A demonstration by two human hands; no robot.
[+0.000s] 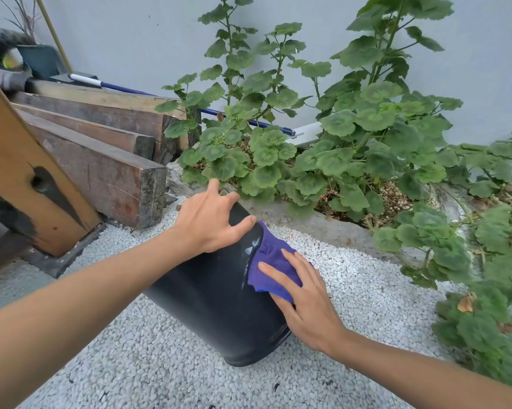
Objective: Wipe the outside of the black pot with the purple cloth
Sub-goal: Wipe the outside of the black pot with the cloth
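The black pot [216, 296] lies tilted on the white gravel, its wall facing me. My left hand [209, 219] rests on its far upper end with fingers spread over the curved edge. The purple cloth [271, 261] is crumpled against the pot's right side. My right hand [302, 299] presses the cloth flat against the pot with straight fingers. A pale smear shows on the black wall just left of the cloth.
White gravel [148, 361] covers the ground. Stacked wooden beams [107, 160] and a slanted wooden post [18, 160] stand at the left. A concrete-edged bed of geranium plants [352, 149] runs behind and to the right. A blue-handled tool [122, 89] lies across the beams.
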